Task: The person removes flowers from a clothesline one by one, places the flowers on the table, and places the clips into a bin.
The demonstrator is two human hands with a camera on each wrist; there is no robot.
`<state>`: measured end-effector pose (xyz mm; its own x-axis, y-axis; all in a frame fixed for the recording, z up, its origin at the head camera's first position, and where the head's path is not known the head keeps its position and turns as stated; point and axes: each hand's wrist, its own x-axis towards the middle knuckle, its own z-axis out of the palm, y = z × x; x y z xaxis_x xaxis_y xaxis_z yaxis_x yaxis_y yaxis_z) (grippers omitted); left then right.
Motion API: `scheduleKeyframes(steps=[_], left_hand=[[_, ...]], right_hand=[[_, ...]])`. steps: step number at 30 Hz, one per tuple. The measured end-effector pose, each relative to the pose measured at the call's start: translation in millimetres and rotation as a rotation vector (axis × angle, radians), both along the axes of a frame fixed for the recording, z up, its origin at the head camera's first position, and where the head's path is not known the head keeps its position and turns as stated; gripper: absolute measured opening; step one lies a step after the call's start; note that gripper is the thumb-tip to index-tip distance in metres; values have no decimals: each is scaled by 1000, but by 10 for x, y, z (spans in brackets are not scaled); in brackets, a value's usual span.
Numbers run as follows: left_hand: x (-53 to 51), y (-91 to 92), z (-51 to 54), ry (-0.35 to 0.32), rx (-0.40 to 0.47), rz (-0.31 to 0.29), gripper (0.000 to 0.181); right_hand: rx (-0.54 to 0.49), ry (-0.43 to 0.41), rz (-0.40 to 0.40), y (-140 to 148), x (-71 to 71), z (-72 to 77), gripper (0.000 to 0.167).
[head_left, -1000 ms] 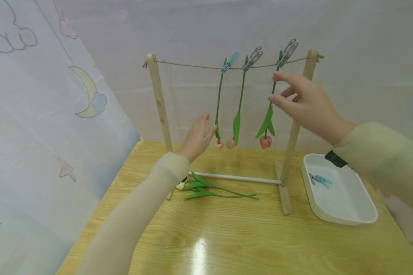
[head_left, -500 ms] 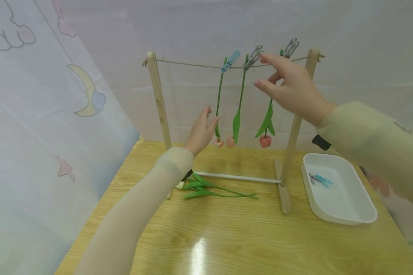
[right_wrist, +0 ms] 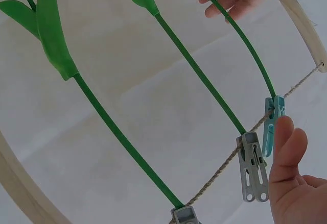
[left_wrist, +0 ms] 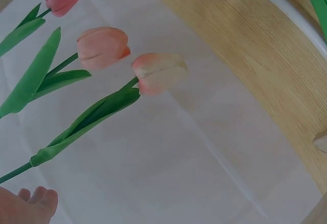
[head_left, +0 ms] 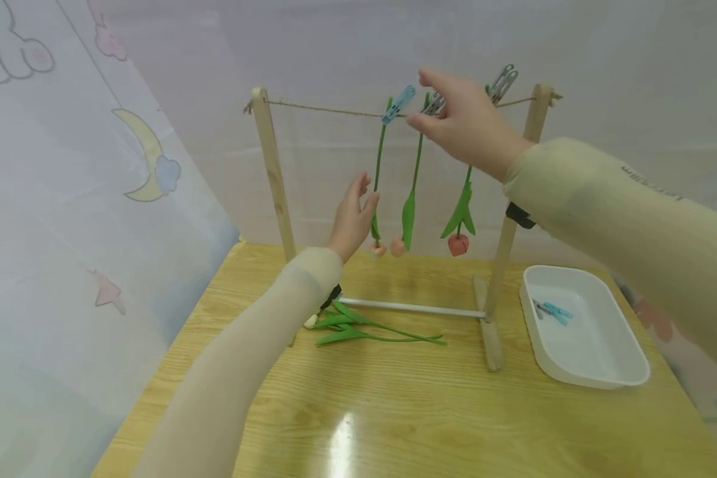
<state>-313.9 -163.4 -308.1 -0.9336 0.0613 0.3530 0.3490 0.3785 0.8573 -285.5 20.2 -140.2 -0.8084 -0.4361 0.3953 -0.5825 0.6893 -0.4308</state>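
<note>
R hand (head_left: pixel 469 126) was moved along rope (head_left: pixel 328 109) twd blue peg (head_left: pixel 398 105), L hand (head_left: pixel 351 222) raised nr pale tulip (left_wrist: pixel 161 74); both loosely spread; red tulip (head_left: pixel 458 245) left pegged.

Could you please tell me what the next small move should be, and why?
Probably the right hand should pinch the blue clip: that hand is open and close to the clip, while the left hand is beside the stem hanging from it.
</note>
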Motion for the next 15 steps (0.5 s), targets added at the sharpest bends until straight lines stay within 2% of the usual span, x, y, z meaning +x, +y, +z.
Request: scheduleKeyframes(steps=[5, 9, 15], left_hand=[[-49, 53, 4, -32, -15, 7, 53], [-62, 84, -7, -62, -40, 8, 52], [-68, 137, 14, -36, -22, -9, 41]], right_hand=[[51, -102, -42, -87, -140, 96, 66], [114, -139, -69, -142, -246, 176, 63], [122, -176, -65, -207, -338, 247, 56]])
